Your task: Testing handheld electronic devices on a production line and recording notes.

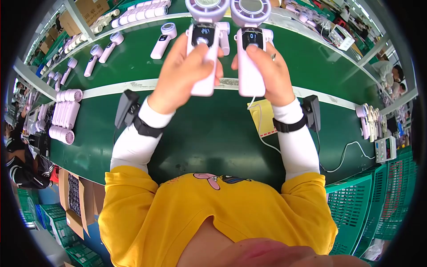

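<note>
My left hand [178, 78] is closed around a pale pink handheld fan [203, 82], its thumb on the button below a lit display. Beside it, my right hand [276, 73] grips a second handheld fan [250, 78] of the same kind, thumb likewise near its button, and that display is lit too. A white cable [254, 101] runs from the second fan's lower end down to the bench. Both fans are held side by side with their round heads pointing away from me. Partly hidden behind them, another pink fan [225, 40] lies on the green surface.
Several fans, including one fan [163, 42], lie along the far green bench [142, 58]. Stacked fans [66, 115] sit at left, more fans [367, 122] at right near a small meter box [385, 149]. A yellow sheet [263, 119] lies under the cable. Green crates [351, 202] stand lower right.
</note>
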### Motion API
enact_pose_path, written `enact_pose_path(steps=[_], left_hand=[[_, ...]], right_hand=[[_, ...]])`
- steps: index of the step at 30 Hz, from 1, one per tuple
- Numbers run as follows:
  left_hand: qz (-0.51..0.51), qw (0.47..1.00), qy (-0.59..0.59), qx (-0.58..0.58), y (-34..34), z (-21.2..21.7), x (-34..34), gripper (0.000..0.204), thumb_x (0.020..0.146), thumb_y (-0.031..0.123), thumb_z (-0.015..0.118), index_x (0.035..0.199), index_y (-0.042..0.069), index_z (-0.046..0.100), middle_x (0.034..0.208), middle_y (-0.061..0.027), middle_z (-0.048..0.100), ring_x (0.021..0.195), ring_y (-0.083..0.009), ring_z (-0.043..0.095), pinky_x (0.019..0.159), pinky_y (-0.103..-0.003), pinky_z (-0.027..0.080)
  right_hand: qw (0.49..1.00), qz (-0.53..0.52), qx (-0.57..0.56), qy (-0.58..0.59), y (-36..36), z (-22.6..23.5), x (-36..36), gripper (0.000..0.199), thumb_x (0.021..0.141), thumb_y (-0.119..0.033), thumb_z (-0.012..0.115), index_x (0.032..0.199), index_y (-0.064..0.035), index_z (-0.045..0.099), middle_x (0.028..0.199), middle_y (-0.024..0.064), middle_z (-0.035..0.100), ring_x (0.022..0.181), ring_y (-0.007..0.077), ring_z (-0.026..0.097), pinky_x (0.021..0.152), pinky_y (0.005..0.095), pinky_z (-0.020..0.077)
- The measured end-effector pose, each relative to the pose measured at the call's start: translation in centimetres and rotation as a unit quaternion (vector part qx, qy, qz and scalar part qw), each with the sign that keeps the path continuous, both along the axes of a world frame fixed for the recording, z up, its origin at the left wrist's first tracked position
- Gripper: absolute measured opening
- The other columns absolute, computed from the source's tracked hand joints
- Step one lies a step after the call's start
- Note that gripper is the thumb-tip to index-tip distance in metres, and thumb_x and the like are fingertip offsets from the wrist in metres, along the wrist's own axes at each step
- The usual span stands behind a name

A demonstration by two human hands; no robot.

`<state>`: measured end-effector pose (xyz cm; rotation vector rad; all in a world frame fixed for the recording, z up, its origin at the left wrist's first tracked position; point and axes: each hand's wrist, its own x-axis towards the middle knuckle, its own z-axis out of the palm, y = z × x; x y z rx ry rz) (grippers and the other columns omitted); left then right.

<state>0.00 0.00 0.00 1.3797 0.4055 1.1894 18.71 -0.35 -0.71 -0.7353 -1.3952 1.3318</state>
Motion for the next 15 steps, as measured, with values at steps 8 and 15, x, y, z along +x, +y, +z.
enact_pose_path(steps=[8,15], left_hand=[[0.005,0.999,-0.038,0.015,-7.2,0.5,0.9,0.039,0.073,-0.009,0.039,0.109,-0.001,0.026,0.09,-0.0139,0.051,0.064,-0.0177,0.056,0.053,-0.033,0.05],[0.018,0.996,-0.043,0.071,-8.1,0.8,0.6,0.048,0.072,-0.009,0.039,0.116,-0.002,0.021,0.09,-0.0133,0.05,0.063,-0.0165,0.056,0.054,-0.032,0.048]], right_hand=[[0.992,0.0,0.109,0.056,-5.8,0.8,-1.7,0.028,0.084,-0.018,0.051,0.106,-0.0008,0.045,0.089,0.0075,0.055,0.076,0.0112,0.054,0.065,0.0247,0.0457],[0.988,-0.006,0.151,0.042,-7.2,1.1,-1.9,0.03,0.085,-0.013,0.05,0.111,-0.0005,0.041,0.091,0.0067,0.055,0.077,0.0112,0.052,0.067,0.0258,0.0449]])
